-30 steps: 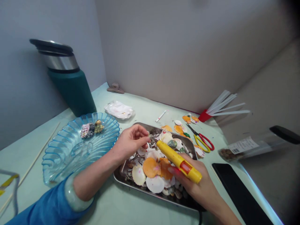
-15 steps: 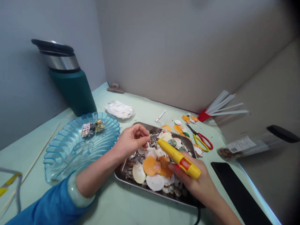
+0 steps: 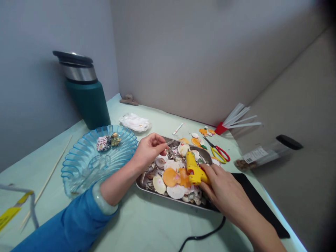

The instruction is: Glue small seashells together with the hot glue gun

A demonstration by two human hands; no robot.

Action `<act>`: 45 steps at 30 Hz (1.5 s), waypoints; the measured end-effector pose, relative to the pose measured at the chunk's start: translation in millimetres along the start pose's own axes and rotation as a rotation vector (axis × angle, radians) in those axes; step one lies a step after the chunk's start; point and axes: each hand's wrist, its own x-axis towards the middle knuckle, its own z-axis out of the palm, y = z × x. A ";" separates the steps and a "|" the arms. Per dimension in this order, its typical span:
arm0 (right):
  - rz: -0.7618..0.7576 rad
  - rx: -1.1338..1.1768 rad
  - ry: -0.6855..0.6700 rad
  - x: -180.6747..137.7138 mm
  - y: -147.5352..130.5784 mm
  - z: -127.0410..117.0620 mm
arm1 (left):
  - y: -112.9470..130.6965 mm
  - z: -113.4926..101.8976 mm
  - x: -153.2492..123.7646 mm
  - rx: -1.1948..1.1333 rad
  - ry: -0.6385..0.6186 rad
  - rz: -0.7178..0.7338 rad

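Observation:
My left hand [image 3: 150,149] hovers over the left end of a metal tray [image 3: 147,187] and pinches a small shell between thumb and fingertips. The tray is heaped with scallop shells [image 3: 172,176] in orange, white and cream. My right hand [image 3: 223,190] grips a yellow glue gun [image 3: 193,168] that rests low on the shells at the tray's right side, nozzle pointing away from me. Its black cord [image 3: 207,233] trails toward me over the table.
A blue glass shell-shaped dish [image 3: 86,164] with a few small shells stands left of the tray. Behind it is a green flask [image 3: 85,94]. Red-and-yellow scissors [image 3: 219,152], loose shells, glue sticks [image 3: 238,119], a plastic tube [image 3: 265,152] and a black pad [image 3: 259,206] lie right.
My right hand has lowered the glue gun from beside the pinched shell down onto the shells in the tray. My left hand stays pinched on the shell. The camera shifted left.

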 end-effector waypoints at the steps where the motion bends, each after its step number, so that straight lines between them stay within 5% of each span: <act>1: -0.030 0.000 -0.023 1.5 0.9 -5.4 | 0.5 0.1 -0.3 -0.005 0.009 0.006; 6: -0.124 0.051 0.047 23.5 -15.0 -38.9 | -1.9 -0.6 1.6 -0.075 0.086 0.070; 9: -0.216 0.069 -0.058 49.8 -45.5 -48.2 | -4.9 -2.3 4.5 -0.107 0.150 0.102; 14: -0.305 0.032 -0.171 98.6 -85.4 -32.9 | -7.2 -4.9 6.9 -0.161 0.213 0.126; 20: -0.294 0.073 -0.292 122.4 -98.7 -13.1 | -9.0 -5.3 7.4 -0.174 0.215 0.129; 23: -0.262 0.161 -0.225 115.5 -86.8 -20.0 | -8.9 -5.8 7.7 -0.169 0.211 0.129; 32: -0.007 0.660 0.250 78.2 -43.5 -31.9 | -5.1 0.6 1.8 -0.086 0.108 0.107; 45: 0.005 0.853 0.357 70.9 -53.0 -16.1 | -8.8 11.0 -9.9 0.230 0.053 0.182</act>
